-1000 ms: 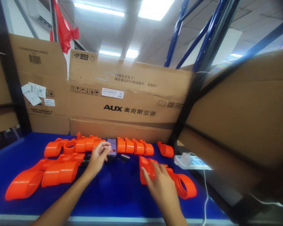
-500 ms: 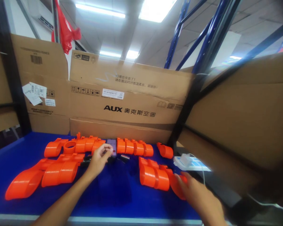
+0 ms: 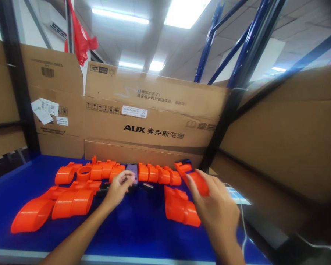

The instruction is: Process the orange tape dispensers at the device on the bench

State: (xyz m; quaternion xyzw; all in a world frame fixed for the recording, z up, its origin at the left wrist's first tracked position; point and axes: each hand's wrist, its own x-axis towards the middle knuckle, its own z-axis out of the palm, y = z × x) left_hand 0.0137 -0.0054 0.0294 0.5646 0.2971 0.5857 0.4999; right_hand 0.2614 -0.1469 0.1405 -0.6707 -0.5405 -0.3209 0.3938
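My right hand (image 3: 216,202) grips an orange plastic ring-shaped part (image 3: 200,184), lifted above the right side of the blue table, with a flat arm sticking out to its left. Thumb and fingers are around it. Below and to the left of that hand lie similar orange ring parts (image 3: 182,208). My left hand (image 3: 120,187) hovers over the table's middle, fingers curled in to the thumb, nothing visible in them. Just behind it is a phone (image 3: 132,171) with a lit screen. A small dark item with a pale top (image 3: 148,187) lies right of the left hand.
Back rows of orange rings (image 3: 149,173) stand on the blue table (image 3: 132,228). Larger orange parts (image 3: 33,215) lie at the left. A cardboard wall (image 3: 154,121) closes off the back. A dark post (image 3: 219,129), power strip (image 3: 238,195) and white cable (image 3: 244,224) are on the right.
My right hand has picked up the right-hand orange ring part from the front row and moved it up and back. My left hand has stayed nearly still. The view has shifted slightly.
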